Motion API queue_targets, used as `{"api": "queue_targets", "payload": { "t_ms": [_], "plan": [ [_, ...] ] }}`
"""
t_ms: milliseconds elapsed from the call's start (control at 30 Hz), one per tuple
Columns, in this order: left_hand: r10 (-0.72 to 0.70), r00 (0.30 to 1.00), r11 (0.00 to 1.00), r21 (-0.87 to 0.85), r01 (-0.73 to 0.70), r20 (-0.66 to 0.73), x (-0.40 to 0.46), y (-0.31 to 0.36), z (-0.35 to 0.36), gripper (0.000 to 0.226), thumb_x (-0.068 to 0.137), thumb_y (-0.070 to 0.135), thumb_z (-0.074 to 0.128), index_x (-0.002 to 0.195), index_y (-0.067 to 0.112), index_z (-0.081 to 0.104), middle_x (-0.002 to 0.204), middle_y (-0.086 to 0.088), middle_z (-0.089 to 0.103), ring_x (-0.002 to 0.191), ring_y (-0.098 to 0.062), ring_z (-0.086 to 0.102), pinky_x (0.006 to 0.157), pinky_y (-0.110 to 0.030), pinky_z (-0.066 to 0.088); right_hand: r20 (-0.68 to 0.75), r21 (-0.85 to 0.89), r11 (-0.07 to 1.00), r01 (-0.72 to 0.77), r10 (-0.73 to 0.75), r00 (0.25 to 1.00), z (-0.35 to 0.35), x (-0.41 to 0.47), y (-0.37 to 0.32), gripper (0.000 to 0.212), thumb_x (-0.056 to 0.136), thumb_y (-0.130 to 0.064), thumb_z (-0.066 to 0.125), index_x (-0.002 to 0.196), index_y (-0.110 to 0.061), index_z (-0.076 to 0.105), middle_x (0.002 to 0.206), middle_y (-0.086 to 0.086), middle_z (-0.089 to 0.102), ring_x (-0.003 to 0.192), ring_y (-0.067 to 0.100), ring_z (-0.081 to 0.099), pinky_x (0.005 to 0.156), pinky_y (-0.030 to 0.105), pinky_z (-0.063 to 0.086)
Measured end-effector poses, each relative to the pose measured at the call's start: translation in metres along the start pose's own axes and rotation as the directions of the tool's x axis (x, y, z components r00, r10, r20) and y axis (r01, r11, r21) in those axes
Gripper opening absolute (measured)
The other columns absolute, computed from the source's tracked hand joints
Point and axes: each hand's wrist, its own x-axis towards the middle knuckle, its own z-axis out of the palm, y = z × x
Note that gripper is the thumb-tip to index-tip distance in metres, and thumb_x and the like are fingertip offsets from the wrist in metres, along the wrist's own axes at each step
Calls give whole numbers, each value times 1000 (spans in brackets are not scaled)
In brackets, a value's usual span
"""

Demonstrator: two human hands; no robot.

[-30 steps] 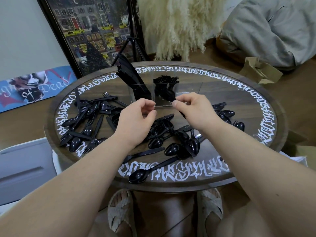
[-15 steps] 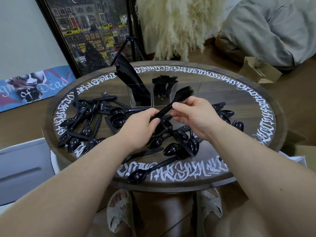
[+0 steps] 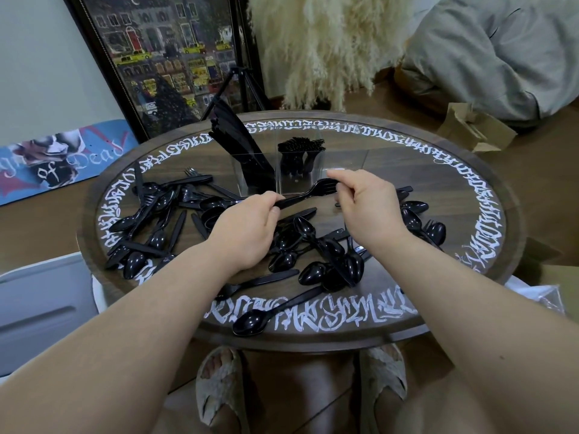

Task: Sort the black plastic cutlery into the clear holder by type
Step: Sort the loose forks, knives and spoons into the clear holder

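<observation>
The left hand [image 3: 247, 228] pinches the handle end of a black plastic fork [image 3: 308, 194] between thumb and curled fingers; the right hand [image 3: 365, 208] pinches the tined end of the same fork, fingers bent around it. The fork lies nearly level between the two hands, tines to the right, held above the table just in front of the clear holder [image 3: 283, 170]. The holder stands upright toward the far side of the round wooden table [image 3: 488, 195], whose rim carries white lettering. Its left compartment holds a bundle of knives [image 3: 238, 142] leaning left; the next compartment holds forks [image 3: 300, 148] standing tines up. Loose cutlery lies scattered on the tabletop: a mixed pile [image 3: 150, 223] at left, a cluster of spoons [image 3: 332, 261] beneath the hands, more spoons [image 3: 419, 220] at right, and a single spoon [image 3: 260, 317] near the front edge. Behind the table lean a framed picture [image 3: 166, 57] and a skateboard deck [image 3: 59, 158].
</observation>
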Motion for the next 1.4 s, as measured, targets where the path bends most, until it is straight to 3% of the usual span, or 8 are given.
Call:
{"api": "queue_targets", "payload": {
  "t_ms": [533, 667, 767, 867, 1033, 1167, 1300, 1400],
  "plan": [
    [-39, 986, 985, -172, 11, -163, -5, 0, -4, 33, 102, 19, 36, 123, 29, 60, 94, 8, 57, 82, -12, 54, 75, -24, 36, 102, -93, 993, 76, -67, 993, 7, 3, 0, 29, 97, -6, 50, 119, -11, 67, 88, -1, 57, 83, 18, 56, 79, 18, 38],
    [-39, 978, 982, -191, -1, -205, -4, 0, -4, 32, 102, 18, 36, 122, 28, 60, 89, 8, 54, 75, -11, 53, 71, -25, 35, 91, 198, 966, -168, 153, 984, 2, 4, -4, 28, 94, -11, 55, 117, -18, 68, 96, -1, 69, 91, 13, 63, 88, 23, 47],
    [-34, 974, 968, -250, -23, -222, -1, 4, -4, 32, 102, 18, 37, 122, 28, 60, 90, 7, 56, 76, -11, 53, 72, -26, 38, 118, 526, 785, -327, 314, 942, -4, 6, -8, 23, 91, -4, 59, 108, -14, 70, 81, 2, 70, 72, 8, 66, 76, 28, 55],
    [28, 964, 975, -206, -84, -263, 7, 10, -7, 33, 101, 19, 39, 127, 27, 59, 112, 4, 57, 105, -15, 49, 87, -23, 34, 91, 647, 680, -344, 379, 921, -13, 8, -11, 21, 90, -1, 60, 91, -19, 71, 72, 0, 70, 67, 9, 66, 74, 26, 56],
    [67, 949, 997, -1, -71, -309, 28, 15, -7, 48, 100, 22, 41, 146, 14, 35, 149, -1, 35, 138, -19, 25, 111, -26, 19, -226, 509, 843, -176, 328, 917, -38, 17, -11, 20, 89, -8, 63, 102, -20, 73, 84, -7, 72, 80, 7, 67, 84, 26, 55],
    [30, 969, 998, 62, -16, -246, 39, 12, 1, 58, 98, 23, 43, 151, 13, 22, 156, -3, 23, 144, -19, 16, 116, -35, 18, -520, 210, 974, 86, 37, 853, -65, 36, -10, 23, 88, -14, 61, 108, -11, 73, 87, -6, 65, 72, -12, 56, 79, 10, 43],
    [10, 980, 997, 76, 5, -199, 44, 13, 8, 63, 97, 26, 45, 152, 18, 15, 158, 0, 18, 144, -20, 11, 117, -38, 20, -551, -75, 977, 202, -209, 808, -70, 56, -6, 23, 89, -12, 58, 105, -7, 73, 96, 2, 69, 87, -2, 56, 82, 0, 36],
    [12, 979, 994, 109, 10, -201, 44, 13, 10, 65, 96, 27, 45, 153, 20, 14, 157, 1, 19, 143, -21, 11, 116, -40, 21, -506, -181, 942, 283, -336, 794, -64, 70, -6, 22, 88, -8, 58, 103, -4, 74, 93, 13, 70, 83, 18, 65, 79, 9, 41]
  ]
}}
